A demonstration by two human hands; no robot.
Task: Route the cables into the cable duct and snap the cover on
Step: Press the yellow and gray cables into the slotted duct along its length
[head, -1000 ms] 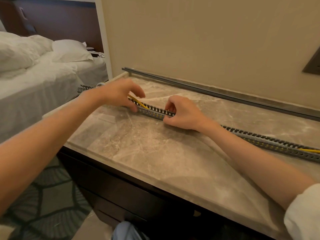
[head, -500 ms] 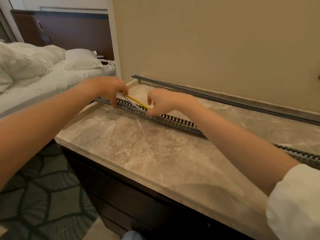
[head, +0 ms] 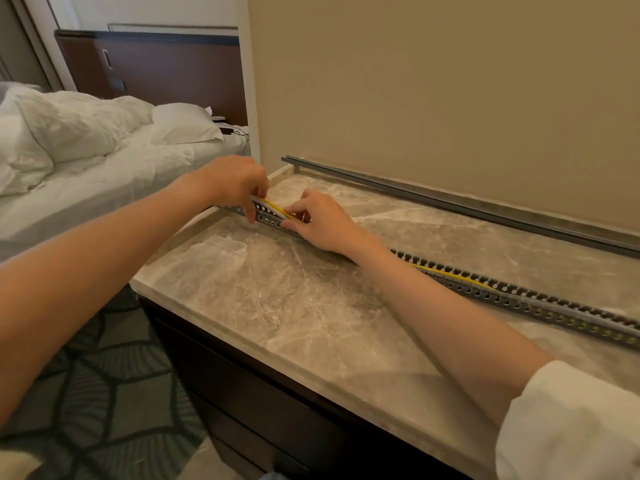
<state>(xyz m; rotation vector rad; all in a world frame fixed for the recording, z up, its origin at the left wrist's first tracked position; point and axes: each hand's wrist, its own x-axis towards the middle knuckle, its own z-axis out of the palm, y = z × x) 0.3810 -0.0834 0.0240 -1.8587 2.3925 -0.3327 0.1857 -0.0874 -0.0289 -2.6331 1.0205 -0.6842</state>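
The slotted grey cable duct (head: 519,299) lay diagonally on the marble top (head: 294,306), its left end at the top's left edge and its right length running out of view at right. We saw a yellow cable (head: 450,274) lying inside the duct beyond the right forearm, and again as a short stretch rising out of the channel between our two hands. Our left hand (head: 235,183) was curled over the duct's left end, fingertips pinching the cable there; our right hand (head: 322,220) sat just beside it, thumb and forefinger closed on the cable and the remaining fingers resting against the duct's near wall. Compared with half a second before, both hands had stayed at the left end and drawn closer together, so that less yellow cable showed between them. The flat grey cover strip (head: 450,202) lay well apart from the duct, along the foot of the wall (head: 415,81). The near half of the marble top in front of the duct was bare up to its front edge. Left of the top stood a bed (head: 104,174) with white linen.
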